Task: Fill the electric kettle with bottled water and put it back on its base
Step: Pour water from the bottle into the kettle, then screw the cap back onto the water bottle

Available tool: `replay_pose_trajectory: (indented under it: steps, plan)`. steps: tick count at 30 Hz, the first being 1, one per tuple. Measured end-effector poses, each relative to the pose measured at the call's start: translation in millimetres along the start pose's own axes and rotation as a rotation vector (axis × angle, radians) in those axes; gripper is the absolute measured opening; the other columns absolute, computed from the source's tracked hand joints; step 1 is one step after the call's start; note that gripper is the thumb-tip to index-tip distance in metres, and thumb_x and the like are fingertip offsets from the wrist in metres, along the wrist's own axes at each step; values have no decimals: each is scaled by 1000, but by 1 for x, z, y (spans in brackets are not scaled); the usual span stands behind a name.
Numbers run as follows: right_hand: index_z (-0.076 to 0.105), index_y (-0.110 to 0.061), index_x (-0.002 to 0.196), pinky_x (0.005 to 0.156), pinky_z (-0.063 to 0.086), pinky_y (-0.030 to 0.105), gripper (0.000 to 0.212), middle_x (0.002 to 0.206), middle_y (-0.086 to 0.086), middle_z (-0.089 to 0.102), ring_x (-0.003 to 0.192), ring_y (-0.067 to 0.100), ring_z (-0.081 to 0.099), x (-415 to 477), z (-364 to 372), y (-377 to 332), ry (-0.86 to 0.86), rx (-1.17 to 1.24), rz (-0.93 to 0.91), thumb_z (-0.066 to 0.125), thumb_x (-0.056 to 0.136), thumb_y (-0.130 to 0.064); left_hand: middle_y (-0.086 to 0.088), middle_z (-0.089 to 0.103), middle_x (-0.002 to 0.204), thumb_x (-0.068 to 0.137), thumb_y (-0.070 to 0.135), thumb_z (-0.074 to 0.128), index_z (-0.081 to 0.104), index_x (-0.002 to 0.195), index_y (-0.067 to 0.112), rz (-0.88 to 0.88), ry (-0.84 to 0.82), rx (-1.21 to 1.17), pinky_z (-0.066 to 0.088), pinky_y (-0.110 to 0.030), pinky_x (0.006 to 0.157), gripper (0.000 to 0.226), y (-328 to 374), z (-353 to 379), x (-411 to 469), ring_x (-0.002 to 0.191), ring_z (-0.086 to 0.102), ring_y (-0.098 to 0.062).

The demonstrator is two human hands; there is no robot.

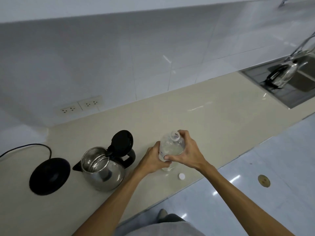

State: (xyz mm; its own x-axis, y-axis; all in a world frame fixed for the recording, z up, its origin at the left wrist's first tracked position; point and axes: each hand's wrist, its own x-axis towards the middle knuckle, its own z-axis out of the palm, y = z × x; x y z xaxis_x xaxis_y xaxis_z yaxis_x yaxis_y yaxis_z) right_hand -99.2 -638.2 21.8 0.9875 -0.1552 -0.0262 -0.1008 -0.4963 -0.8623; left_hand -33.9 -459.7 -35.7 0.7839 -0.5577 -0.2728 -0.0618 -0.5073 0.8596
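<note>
A clear plastic water bottle [172,147] stands upright on the beige counter [196,116], uncapped. My left hand [153,160] wraps its left side and my right hand [187,150] grips its shoulder from the right. Its white cap [181,176] lies on the counter just in front. Left of the bottle stands the steel electric kettle [102,169] with its black lid [122,142] flipped up and the inside showing. The round black base [49,176] sits apart, left of the kettle, with its cord [25,147] running off left.
Wall sockets [81,106] sit on the tiled wall behind the counter. A sink [289,82] with a tap and an upturned glass jug [281,75] is at the far right. The counter's front edge runs diagonally; glossy floor with a brass drain [263,180] lies beyond.
</note>
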Motion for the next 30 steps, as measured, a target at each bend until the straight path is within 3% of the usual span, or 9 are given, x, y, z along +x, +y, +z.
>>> replay_pose_trajectory:
  steps: [7,12,14,17,20,26,30]
  plan:
    - [39,-22,126,81,47,8,102,118,-16,59,107,-7,59,16,-11,20,-59,9,-12,98,48,-51,2,74,118,62,43,82,57,133,20,-28,30,18,64,-42,89,79,4,9,12,110,74,-19]
    - [33,-23,142,97,49,17,118,136,-10,51,123,2,55,22,-21,49,-240,6,-14,98,48,-53,4,73,129,64,43,92,55,141,22,-19,31,17,61,-45,99,87,-2,10,15,119,72,-15]
    - [39,-24,143,99,49,24,108,137,-6,50,121,9,55,18,-20,79,-335,-132,86,95,56,-53,5,74,126,66,39,89,57,136,21,-22,42,10,60,-46,101,79,-3,12,14,118,72,-13]
    - [52,-21,137,94,52,35,70,132,5,54,111,23,60,1,-2,129,-453,-548,199,81,78,-47,5,76,122,67,38,84,60,129,20,-26,49,-3,60,-48,100,69,-3,13,12,114,74,-13]
    - [51,-23,137,95,54,39,58,133,6,52,112,29,62,-21,23,153,-538,-697,216,69,87,-47,6,76,121,68,38,84,60,128,20,-27,58,-21,59,-48,102,67,-5,14,10,114,74,-13]
    - [56,-17,133,92,54,30,39,128,11,55,104,28,64,-33,34,158,-483,-712,93,58,98,-33,10,74,124,67,39,82,59,131,26,-13,67,-74,58,-43,106,70,-1,16,6,117,72,-8]
    - [69,-12,120,82,56,31,35,104,6,60,79,22,68,-6,-10,117,-250,-577,116,75,87,-24,14,69,131,69,38,87,53,136,33,13,65,-95,54,-43,112,76,1,17,3,125,68,-9]
